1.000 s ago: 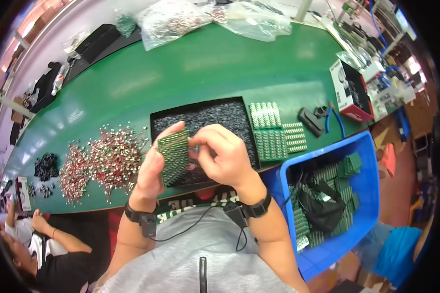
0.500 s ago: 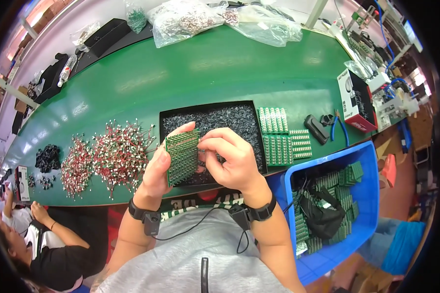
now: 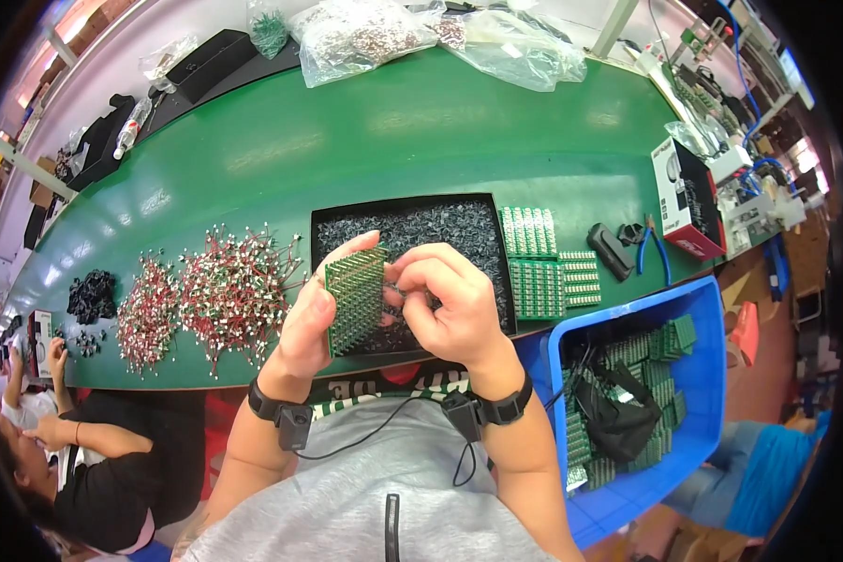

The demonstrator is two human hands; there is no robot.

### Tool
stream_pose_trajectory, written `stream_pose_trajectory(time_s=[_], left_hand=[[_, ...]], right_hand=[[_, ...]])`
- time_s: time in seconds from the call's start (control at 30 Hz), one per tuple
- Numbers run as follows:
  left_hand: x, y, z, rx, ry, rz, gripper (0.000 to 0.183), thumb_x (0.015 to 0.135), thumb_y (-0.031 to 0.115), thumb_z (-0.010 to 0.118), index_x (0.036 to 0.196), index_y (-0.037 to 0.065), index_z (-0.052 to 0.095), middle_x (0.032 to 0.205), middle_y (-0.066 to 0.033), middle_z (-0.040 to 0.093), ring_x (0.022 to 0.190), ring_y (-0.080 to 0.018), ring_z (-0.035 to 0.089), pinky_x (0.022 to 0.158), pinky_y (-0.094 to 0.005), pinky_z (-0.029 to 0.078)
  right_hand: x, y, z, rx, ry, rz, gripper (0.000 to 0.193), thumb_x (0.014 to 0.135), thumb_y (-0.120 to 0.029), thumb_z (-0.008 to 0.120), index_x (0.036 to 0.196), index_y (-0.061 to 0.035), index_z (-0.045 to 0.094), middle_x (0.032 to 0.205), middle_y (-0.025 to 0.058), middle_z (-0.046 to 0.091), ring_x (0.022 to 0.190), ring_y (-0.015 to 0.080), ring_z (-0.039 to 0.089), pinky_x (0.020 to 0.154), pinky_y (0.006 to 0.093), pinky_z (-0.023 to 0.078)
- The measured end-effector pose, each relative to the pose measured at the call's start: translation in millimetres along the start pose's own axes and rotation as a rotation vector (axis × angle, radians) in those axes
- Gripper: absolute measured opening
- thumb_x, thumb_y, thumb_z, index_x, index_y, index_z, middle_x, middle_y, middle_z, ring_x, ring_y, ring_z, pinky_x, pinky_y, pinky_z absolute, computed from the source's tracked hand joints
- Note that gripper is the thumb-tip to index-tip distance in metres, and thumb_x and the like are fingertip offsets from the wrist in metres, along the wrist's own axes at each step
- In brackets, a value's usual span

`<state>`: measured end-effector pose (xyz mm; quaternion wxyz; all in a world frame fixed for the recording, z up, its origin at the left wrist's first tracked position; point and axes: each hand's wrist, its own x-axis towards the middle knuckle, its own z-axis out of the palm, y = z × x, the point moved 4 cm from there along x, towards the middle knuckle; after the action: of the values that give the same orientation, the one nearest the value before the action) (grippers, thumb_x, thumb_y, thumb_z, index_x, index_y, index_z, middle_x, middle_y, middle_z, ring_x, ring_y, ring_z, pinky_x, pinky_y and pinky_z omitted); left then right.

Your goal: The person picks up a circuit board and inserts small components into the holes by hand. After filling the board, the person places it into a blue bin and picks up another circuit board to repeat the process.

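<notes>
My left hand (image 3: 304,330) grips a green circuit board panel (image 3: 356,302) by its left side, thumb in front and fingers behind. The panel stands tilted upright, its face covered with rows of small solder points or pins. Beside its right edge, my right hand (image 3: 457,304) is closed in a pinch; whatever sits between those fingertips is too small or hidden to make out. Under both hands lies a shallow black box (image 3: 315,217) filled with small dark pieces (image 3: 454,228). Further panels with pale components (image 3: 534,288) lie flat just right of the box.
Left of the box are heaps of red-wired white connectors (image 3: 234,300) and black parts (image 3: 92,300). To the right are blue-handled pliers (image 3: 663,253), a black case (image 3: 611,251), a carton (image 3: 688,201) and a blue bin (image 3: 712,375) of panels. A co-worker (image 3: 103,468) sits at left.
The panel stays in my left hand, turned slightly. My right hand's pinch stays by its edge with a small shift. At left, the co-worker's arm has moved.
</notes>
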<state>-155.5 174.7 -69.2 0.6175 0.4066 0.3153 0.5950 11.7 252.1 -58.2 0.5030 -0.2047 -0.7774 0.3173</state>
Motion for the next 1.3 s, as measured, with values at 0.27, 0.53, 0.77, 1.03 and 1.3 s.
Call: stream_pose_trajectory(time_s=[0.27, 0.53, 0.77, 1.03, 1.3], left_hand=[[-2.2, -4.6, -1.7, 0.042, -0.001, -0.002, 0.101, 0.099, 0.058, 0.069, 0.168, -0.001, 0.027, 0.145, -0.0141, 0.062, 0.126, -0.0235, 0.066, 0.103, -0.0376, 0.057], [-0.9, -1.7, 0.5, 0.043, -0.004, 0.001, 0.1, 0.099, 0.059, 0.068, 0.168, -0.001, 0.028, 0.144, -0.0144, 0.062, 0.126, -0.0228, 0.066, 0.103, -0.0377, 0.057], [0.1, -2.4, 0.8, 0.044, 0.009, -0.014, 0.101, 0.097, 0.06, 0.07, 0.168, -0.001, 0.029, 0.143, -0.0142, 0.063, 0.125, -0.0223, 0.066, 0.102, -0.0373, 0.057], [-0.2, -2.1, 1.6, 0.048, 0.019, -0.003, 0.101, 0.097, 0.059, 0.07, 0.167, -0.001, 0.03, 0.143, -0.0131, 0.063, 0.124, -0.0223, 0.067, 0.101, -0.0371, 0.057], [0.8, -2.1, 0.4, 0.06, 0.026, -0.014, 0.101, 0.097, 0.06, 0.07, 0.168, 0.0, 0.03, 0.14, -0.012, 0.064, 0.124, -0.021, 0.067, 0.102, -0.0365, 0.057]], right_hand=[[3.2, -5.8, 1.8, -0.024, 0.006, -0.008, 0.018, 0.081, 0.007, 0.071, 0.095, -0.004, 0.074, 0.098, 0.0103, 0.073, 0.08, 0.0275, 0.074, 0.068, 0.0369, 0.062], [0.5, -3.7, 2.4, 0.007, -0.065, 0.017, 0.026, 0.082, 0.015, 0.067, 0.102, -0.0001, 0.075, 0.104, 0.0131, 0.073, 0.082, 0.0228, 0.075, 0.07, 0.0326, 0.063], [2.0, -2.5, 0.5, 0.006, -0.016, 0.03, 0.015, 0.082, 0.006, 0.07, 0.093, -0.0046, 0.074, 0.099, 0.0103, 0.072, 0.08, 0.027, 0.073, 0.068, 0.0365, 0.061], [1.0, -2.8, 3.1, 0.016, -0.055, 0.009, 0.022, 0.082, 0.016, 0.065, 0.096, 0.0007, 0.072, 0.104, 0.0135, 0.072, 0.082, 0.0207, 0.076, 0.07, 0.0315, 0.063], [1.7, -3.6, 0.1, 0.025, -0.036, 0.016, 0.021, 0.083, 0.009, 0.07, 0.099, -0.0031, 0.075, 0.101, 0.0119, 0.072, 0.081, 0.0245, 0.075, 0.069, 0.0341, 0.062]])
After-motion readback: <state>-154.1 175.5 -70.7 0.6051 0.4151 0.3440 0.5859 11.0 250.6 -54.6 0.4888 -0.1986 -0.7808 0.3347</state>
